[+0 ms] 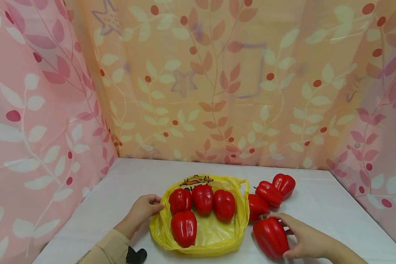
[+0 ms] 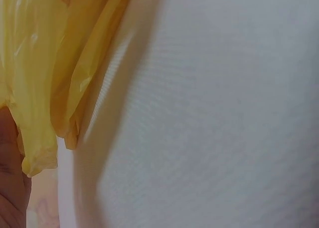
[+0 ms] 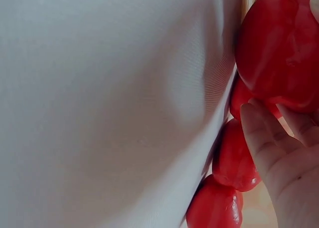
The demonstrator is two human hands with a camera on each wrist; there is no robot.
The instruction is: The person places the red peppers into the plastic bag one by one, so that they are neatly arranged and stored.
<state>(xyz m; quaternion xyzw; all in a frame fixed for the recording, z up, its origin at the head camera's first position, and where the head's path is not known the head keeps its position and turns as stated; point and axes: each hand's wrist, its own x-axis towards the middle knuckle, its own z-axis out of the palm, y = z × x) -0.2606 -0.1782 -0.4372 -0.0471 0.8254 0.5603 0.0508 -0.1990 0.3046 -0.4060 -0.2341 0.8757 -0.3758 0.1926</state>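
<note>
Tabletop [image 1: 320,209]: four peppers [image 1: 202,200] in bag [image 1: 224,249]

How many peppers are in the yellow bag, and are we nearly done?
About half done, it seems: four peppers are in the bag, whose rim the left hand holds. The right hand grips a fifth pepper outside it. Three more beside the bag are probably left to go in.
</note>
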